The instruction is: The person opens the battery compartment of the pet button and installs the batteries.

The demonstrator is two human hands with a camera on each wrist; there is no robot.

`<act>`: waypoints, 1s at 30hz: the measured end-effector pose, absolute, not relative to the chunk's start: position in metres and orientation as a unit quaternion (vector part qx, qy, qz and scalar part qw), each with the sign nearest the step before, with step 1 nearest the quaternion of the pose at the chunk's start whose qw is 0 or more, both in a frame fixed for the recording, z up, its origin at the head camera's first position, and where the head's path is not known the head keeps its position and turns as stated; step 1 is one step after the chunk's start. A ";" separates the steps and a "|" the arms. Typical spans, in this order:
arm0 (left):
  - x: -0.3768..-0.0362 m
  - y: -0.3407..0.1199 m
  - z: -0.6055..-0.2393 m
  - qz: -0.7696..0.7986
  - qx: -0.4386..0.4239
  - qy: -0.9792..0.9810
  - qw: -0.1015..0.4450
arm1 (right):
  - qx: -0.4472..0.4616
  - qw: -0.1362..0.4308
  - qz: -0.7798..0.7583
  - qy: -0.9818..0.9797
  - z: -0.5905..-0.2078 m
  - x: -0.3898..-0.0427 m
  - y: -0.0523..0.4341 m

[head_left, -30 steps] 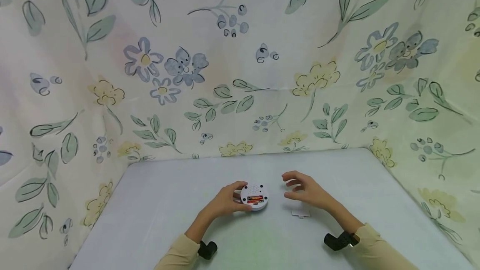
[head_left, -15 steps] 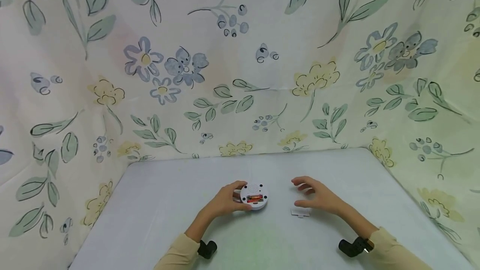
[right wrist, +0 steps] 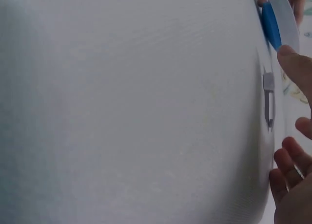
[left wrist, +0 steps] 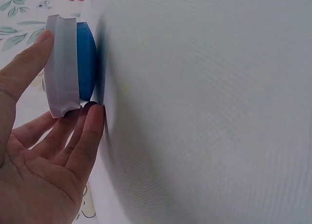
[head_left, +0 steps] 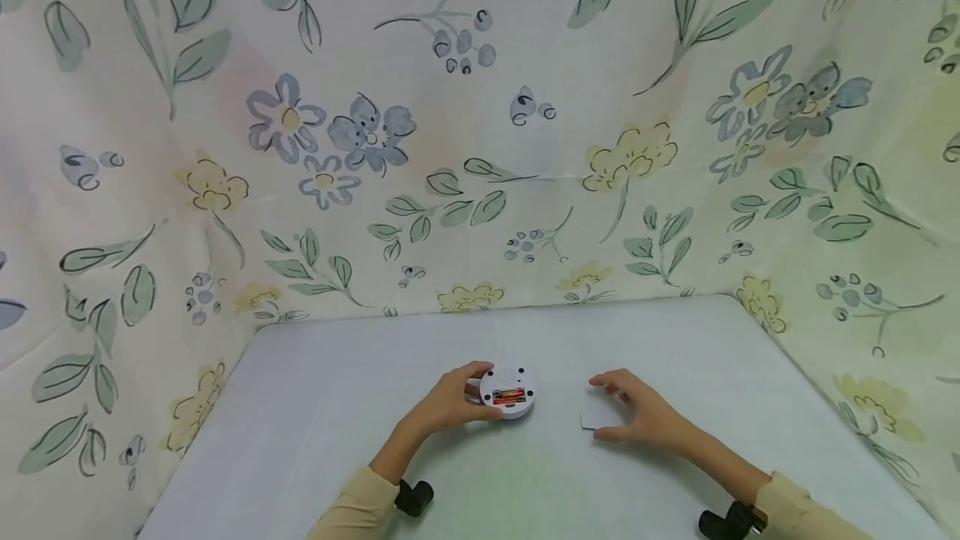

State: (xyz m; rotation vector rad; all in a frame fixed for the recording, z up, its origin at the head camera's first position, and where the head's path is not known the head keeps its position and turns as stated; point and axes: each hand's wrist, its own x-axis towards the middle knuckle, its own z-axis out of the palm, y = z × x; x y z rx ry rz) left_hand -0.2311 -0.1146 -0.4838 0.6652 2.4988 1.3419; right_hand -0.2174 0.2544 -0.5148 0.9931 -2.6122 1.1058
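Observation:
A round white device (head_left: 507, 378) sits near the middle of the table, its back facing up. Red-and-dark batteries (head_left: 509, 396) lie in its uncovered compartment. In the left wrist view its lower part (left wrist: 86, 63) is blue and close to the table. My left hand (head_left: 448, 400) grips the white rim, thumb on the near side and fingers at the far side. To the right lies a thin white battery cover (head_left: 595, 421), partly hidden by my right hand (head_left: 647, 417). In the right wrist view that hand's thumb and fingers are spread on either side of the cover (right wrist: 269, 100), apart from it.
A white cloth-like surface covers the table (head_left: 337, 407). Behind it and along both sides hangs a floral curtain (head_left: 450, 132). Each wrist wears a black camera, the left camera (head_left: 415, 498) close over the tabletop.
My right hand has moved right and then toward me, coming down over the battery cover and partly hiding it. The left hand and the device have stayed in place.

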 end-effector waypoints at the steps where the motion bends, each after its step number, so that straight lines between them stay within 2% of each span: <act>1: -0.231 -0.115 -0.484 0.458 0.227 0.852 0.114 | 0.328 0.069 0.360 -0.871 -0.516 -0.216 0.254; 10: -0.232 -0.115 -0.487 0.454 0.223 0.855 0.111 | 0.330 0.064 0.332 -0.882 -0.516 -0.212 0.253; 17: -0.233 -0.114 -0.487 0.455 0.226 0.854 0.112 | 0.316 0.037 0.354 -0.880 -0.512 -0.212 0.254; 30: -0.233 -0.114 -0.487 0.455 0.227 0.853 0.116 | 0.308 0.044 0.384 -0.869 -0.502 -0.223 0.249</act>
